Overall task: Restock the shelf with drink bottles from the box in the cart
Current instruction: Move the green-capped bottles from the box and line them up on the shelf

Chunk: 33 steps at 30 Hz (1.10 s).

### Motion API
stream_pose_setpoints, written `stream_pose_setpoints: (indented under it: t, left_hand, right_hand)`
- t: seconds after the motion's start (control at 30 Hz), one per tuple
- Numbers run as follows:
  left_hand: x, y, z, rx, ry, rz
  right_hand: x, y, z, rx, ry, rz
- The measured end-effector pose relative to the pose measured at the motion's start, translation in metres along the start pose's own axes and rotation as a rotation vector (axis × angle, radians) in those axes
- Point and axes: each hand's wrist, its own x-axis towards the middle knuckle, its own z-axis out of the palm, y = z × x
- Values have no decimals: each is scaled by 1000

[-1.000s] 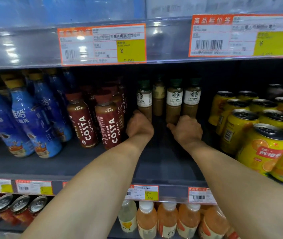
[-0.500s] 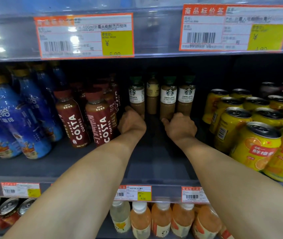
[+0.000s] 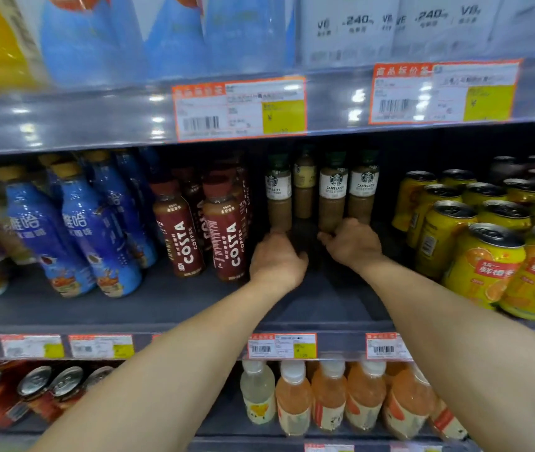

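Several Starbucks latte bottles stand at the back of the middle shelf [image 3: 168,308]. My left hand [image 3: 276,261] reaches in with curled fingers, and its knuckles touch the foot of the left latte bottle [image 3: 278,203]; its fingertips are hidden. My right hand [image 3: 352,244] curls around the bases of the two right latte bottles [image 3: 333,203], thumb pointing left. A fourth bottle [image 3: 304,190] stands further back between them. No box or cart is in view.
Costa coffee bottles [image 3: 227,236] stand just left of my left hand, with blue bottles [image 3: 96,236] beyond them. Yellow orange-drink cans [image 3: 484,262] crowd the right. The shelf floor in front of the lattes is bare. Juice bottles [image 3: 295,402] fill the shelf below.
Both hands stay at the feet of the latte bottles. The view has shifted up and to the left, so the upper shelf's goods now show.
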Motion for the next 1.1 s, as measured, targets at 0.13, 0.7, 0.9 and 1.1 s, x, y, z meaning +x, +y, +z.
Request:
stream_pose_setpoints:
  t: [0.13,0.7,0.9,1.1]
  left_hand:
    - [-43,-6,-18,-30,-52,150]
    - [-354,-115,14,-39,-365,220]
    - [-447,-175,73,90,-580,-17]
    - [-504,-209,154,177,-719,-298]
  right_hand:
    - [-48,1,-12,-26,-49,-124]
    - [-383,165,-15,-74,-108,-130]
    - [-455,260,56,-69,-371,246]
    - [-494,339,151,-145,-664,431]
